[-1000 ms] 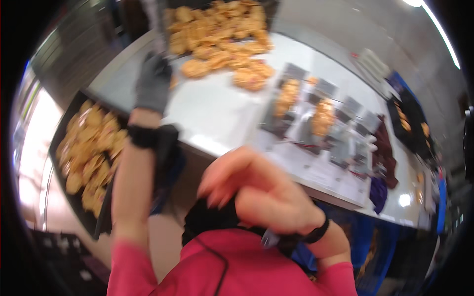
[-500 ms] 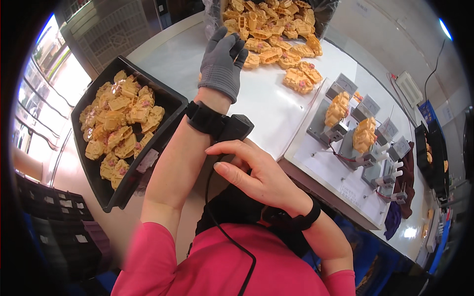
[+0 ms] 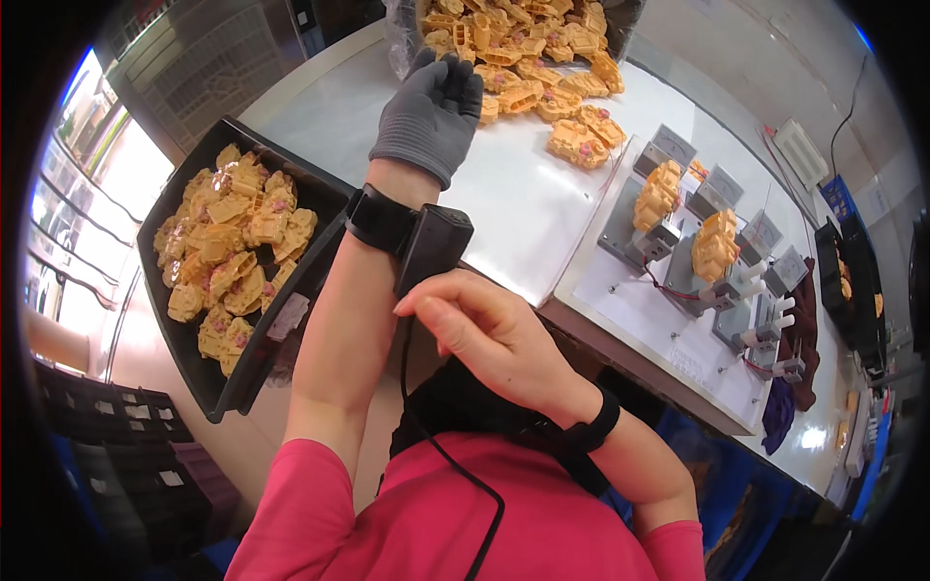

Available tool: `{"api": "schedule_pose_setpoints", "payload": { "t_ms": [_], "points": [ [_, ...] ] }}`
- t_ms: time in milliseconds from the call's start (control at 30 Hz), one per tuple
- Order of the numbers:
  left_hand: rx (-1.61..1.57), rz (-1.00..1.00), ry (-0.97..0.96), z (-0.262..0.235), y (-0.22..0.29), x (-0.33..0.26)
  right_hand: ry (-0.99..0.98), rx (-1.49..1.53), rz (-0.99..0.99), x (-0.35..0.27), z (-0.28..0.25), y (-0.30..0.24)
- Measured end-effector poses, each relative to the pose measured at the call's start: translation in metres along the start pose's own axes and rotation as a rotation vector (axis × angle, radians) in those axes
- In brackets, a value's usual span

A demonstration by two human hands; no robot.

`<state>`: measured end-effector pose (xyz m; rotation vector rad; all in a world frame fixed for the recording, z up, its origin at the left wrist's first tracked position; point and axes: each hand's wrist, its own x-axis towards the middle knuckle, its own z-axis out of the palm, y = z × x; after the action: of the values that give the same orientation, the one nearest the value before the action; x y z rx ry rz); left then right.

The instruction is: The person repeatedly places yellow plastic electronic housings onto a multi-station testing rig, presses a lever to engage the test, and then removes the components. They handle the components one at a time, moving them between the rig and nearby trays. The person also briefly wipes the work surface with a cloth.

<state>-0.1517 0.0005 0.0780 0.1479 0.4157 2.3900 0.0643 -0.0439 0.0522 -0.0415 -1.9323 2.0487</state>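
Note:
My left hand [image 3: 426, 121], in a grey glove, rests above the white table with its fingers curled in; nothing shows in it. It lies just short of a heap of yellow-orange moulded plastic parts [image 3: 518, 95], some with pinkish bits. A black strap on my left wrist carries a black box-shaped device [image 3: 436, 242], from which a thin black cable [image 3: 412, 412] runs down over my front. My bare right hand [image 3: 494, 339] is beside this device, thumb and forefinger close together near the cable's upper end. What its fingertips hold, if anything, is hidden.
A black bin [image 3: 228, 392] of similar yellow parts stands left of my left forearm. On the right a white board [image 3: 678, 363] bears grey metal fixtures with meters, and two yellow parts [image 3: 715, 247] are mounted there. Dark cloths [image 3: 799, 339] lie beyond it. Black crates [image 3: 126, 436] stand lower left.
My left hand and wrist device have shifted slightly left, with the palm turned up more. The thumb and forefinger of my right hand have drawn closer together beside the device.

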Motion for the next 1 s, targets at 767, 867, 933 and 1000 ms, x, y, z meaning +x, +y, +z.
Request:
{"api": "schedule_pose_setpoints", "payload": {
  "t_ms": [767,867,933,1000],
  "points": [
    [1.003,-0.390,-0.712,0.023,-0.045,-0.133,1.034,-0.286,-0.805,0.000,-0.146,-0.087],
    [0.916,-0.603,-0.839,0.029,-0.066,-0.150,1.022,-0.297,-0.860,0.005,-0.143,-0.089],
    [0.901,-0.637,-0.874,0.029,-0.075,-0.154,0.996,-0.277,-0.896,0.008,-0.139,-0.092],
    [0.863,-0.693,-0.874,0.030,-0.080,-0.156,0.965,-0.227,-0.930,0.009,-0.134,-0.097]
  ]
}}
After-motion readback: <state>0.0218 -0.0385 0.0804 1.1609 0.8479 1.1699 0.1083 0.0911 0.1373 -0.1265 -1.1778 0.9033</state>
